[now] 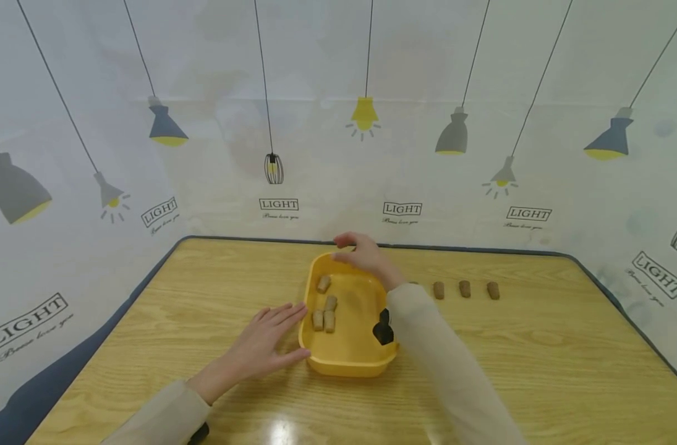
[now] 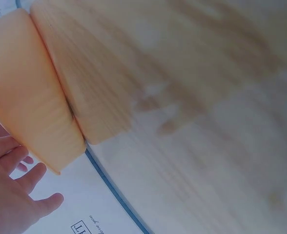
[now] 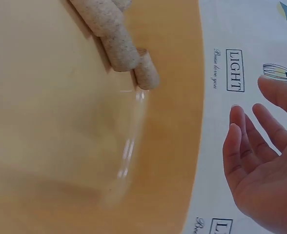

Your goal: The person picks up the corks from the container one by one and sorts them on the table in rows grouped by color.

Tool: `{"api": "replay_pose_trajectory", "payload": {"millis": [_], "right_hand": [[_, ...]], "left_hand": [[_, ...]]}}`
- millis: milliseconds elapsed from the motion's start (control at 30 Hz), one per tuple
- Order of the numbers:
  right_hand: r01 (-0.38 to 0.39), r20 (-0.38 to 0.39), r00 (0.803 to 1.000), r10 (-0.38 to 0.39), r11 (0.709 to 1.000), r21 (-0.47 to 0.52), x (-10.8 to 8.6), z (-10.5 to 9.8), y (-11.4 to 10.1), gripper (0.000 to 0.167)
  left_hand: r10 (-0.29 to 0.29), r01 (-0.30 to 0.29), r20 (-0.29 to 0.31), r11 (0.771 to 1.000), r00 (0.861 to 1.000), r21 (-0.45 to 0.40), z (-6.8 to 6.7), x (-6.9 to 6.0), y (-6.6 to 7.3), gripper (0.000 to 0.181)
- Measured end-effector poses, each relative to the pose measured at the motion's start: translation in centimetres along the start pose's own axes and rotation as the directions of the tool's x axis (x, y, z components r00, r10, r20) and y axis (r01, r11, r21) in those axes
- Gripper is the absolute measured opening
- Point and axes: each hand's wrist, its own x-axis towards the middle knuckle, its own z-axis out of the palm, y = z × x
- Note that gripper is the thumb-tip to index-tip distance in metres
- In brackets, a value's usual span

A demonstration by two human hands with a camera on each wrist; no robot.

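Note:
A yellow plastic tray (image 1: 349, 369) with raised sides sits mid-table, several corks (image 1: 329, 321) lying along its left half. At the tray's left side is my left hand (image 1: 268, 343), fingers extended and near or against the rim; in the left wrist view the fingers (image 2: 33, 178) are spread beside the tray wall (image 2: 36, 97). Over the far rim hovers my right hand (image 1: 363, 256), fingers loosely bent. Nothing shows between those fingers in the right wrist view, where the hand (image 3: 265, 165) stands apart from the tray's edge (image 3: 177, 122).
On the table (image 1: 538, 346) to the right of the tray, more corks (image 1: 465, 288) stand in a row, one partly behind the right sleeve (image 1: 444, 358). A dark piece (image 1: 383, 329) shows beside that sleeve. Behind the table's far edge hangs a lamp-printed cloth (image 1: 327, 123).

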Motion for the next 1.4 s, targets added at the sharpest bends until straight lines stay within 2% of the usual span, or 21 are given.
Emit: {"api": "replay_pose_trajectory", "payload": {"millis": [400,733,1133,1333,1400], "right_hand": [[-0.107,0.017,0.994,0.105,0.984,0.144,-0.1,2.6,1.8,0.040],[-0.162,0.058,0.986,0.155,0.972,0.168,-0.4,4.7,2.2,0.039],[-0.181,0.024,0.983,0.180,0.983,0.019,0.1,5.9,3.0,0.042],[-0.202,0.033,0.978,0.205,0.975,-0.088,0.3,6.6,3.2,0.046],[-0.189,0.030,0.981,0.193,0.977,-0.104,0.3,6.8,3.2,0.046]], "left_hand": [[0.023,-0.023,-0.028,1.000,0.999,0.016,0.0,0.0,0.1,0.072],[0.008,-0.008,-0.014,1.000,1.000,0.000,0.0,-0.1,0.0,0.071],[0.018,-0.018,-0.027,1.000,0.999,0.015,0.0,0.0,0.0,0.071],[-0.002,0.003,-0.007,1.000,1.000,0.024,0.0,0.0,0.1,0.072],[-0.007,0.007,-0.004,1.000,1.000,0.025,-0.1,0.0,0.1,0.073]]}}
